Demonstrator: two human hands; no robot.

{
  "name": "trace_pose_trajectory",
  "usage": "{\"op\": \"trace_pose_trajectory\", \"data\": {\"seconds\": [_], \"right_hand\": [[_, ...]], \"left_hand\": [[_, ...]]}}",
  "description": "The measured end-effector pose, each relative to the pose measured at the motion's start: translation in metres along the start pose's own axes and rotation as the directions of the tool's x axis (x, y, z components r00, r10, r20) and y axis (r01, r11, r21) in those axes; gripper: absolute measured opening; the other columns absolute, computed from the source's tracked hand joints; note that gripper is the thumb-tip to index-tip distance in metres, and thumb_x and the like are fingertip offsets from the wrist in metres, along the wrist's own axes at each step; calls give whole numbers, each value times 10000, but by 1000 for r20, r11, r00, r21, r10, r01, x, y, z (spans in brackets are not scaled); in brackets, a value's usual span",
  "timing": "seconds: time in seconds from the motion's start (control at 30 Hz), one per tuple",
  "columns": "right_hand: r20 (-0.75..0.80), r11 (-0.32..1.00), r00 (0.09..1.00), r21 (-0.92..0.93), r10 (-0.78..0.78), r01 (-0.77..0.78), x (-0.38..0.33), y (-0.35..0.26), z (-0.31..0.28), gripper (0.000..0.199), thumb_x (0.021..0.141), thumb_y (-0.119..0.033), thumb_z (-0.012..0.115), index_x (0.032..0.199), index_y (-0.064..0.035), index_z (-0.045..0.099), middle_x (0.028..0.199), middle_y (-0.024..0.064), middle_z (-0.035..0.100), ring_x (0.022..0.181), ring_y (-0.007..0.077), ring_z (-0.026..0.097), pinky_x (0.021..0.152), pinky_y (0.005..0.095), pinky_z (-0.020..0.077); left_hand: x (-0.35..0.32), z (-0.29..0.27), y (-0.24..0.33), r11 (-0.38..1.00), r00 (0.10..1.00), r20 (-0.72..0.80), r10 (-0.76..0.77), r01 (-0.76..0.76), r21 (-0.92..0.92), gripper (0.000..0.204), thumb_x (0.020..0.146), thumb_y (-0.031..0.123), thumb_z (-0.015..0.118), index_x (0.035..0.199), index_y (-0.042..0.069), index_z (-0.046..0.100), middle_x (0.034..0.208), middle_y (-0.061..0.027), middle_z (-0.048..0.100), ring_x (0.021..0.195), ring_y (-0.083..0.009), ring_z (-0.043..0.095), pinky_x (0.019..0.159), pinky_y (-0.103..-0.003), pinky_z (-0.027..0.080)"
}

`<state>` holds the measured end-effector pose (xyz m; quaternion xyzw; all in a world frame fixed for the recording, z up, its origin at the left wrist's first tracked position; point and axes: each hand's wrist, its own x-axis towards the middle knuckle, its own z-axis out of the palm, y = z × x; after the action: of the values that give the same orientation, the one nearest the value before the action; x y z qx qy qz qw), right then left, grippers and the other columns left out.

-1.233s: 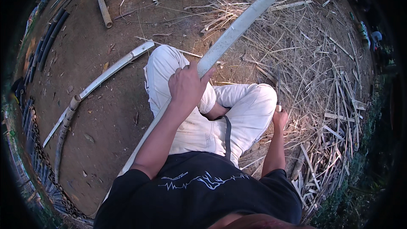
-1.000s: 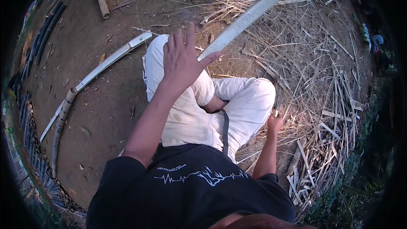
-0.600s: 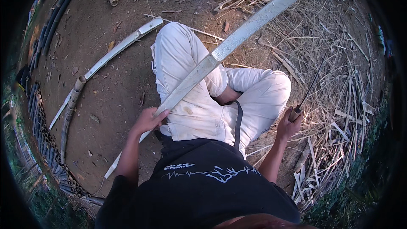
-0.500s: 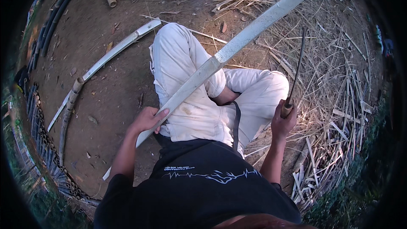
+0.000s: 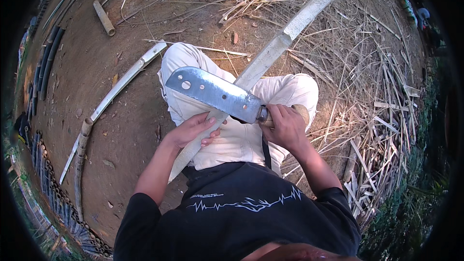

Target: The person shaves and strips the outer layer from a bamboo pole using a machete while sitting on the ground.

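A long pale split bamboo strip [image 5: 268,56] slants across my lap, from beside my left hip up to the far right. My left hand [image 5: 194,131] is closed round its lower part, thumb on top and fingers curled beneath. In my right hand [image 5: 289,128] is the wooden handle of a broad cleaver [image 5: 210,92] with several round holes in its blade. The blade lies flat to view across the strip, its tip toward the left, and covers part of the strip just beyond my left hand. Whether blade and strip touch, I cannot tell.
Another split bamboo strip [image 5: 126,78] and a bamboo pole [image 5: 81,152] lie on the dirt at left. A short bamboo piece [image 5: 104,18] lies farther off. Shavings [image 5: 353,87] cover the ground at right. Cut bamboo tubes [image 5: 53,193] line the left edge.
My right hand has swung the cleaver leftward from beside my right knee to over the strip. My left hand has moved toward the middle and farther along, and the strip has shifted with it.
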<state>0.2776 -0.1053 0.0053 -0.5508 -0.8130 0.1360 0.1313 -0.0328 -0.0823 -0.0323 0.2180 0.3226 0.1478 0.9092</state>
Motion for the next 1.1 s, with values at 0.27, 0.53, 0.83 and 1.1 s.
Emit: {"op": "trace_pose_trajectory", "data": {"seconds": [0.27, 0.53, 0.83, 1.1], "right_hand": [[-120, 914, 957, -285, 265, -289, 10, 103, -23, 165, 770, -158, 686, 848, -65, 575, 738, 132, 650, 684, 329, 672, 630, 451, 536], [180, 977, 982, -189, -63, 97, 10, 77, 12, 196, 694, -173, 672, 833, -65, 584, 769, 123, 686, 760, 310, 714, 705, 432, 570], [228, 992, 966, -29, 122, -119, 9, 68, 33, 235, 768, -228, 679, 885, -41, 600, 809, 168, 698, 704, 374, 697, 664, 475, 568], [150, 925, 913, -87, 380, -371, 23, 99, 26, 238, 766, -226, 678, 897, -38, 611, 786, 179, 704, 717, 372, 700, 682, 480, 572]], "left_hand": [[-6, 29, -1, 980, 985, -158, -72, 99, 171, 335, 1054, 335, 533, 1106, 4, 540, 727, 9, 492, 506, -64, 444, 458, -222, 386], [14, 33, -12, 975, 954, -283, -95, 147, 167, 258, 1069, 257, 503, 1095, 2, 532, 741, -3, 515, 499, -73, 448, 445, -246, 410], [9, 24, -2, 979, 937, -304, -175, 198, 48, 256, 1064, 236, 510, 1094, -17, 535, 756, -22, 528, 509, -92, 473, 465, -264, 438], [4, 42, 16, 967, 922, -339, -187, 233, 100, 253, 1052, 267, 536, 1070, 15, 547, 743, -12, 534, 511, -84, 463, 470, -257, 438]]}}
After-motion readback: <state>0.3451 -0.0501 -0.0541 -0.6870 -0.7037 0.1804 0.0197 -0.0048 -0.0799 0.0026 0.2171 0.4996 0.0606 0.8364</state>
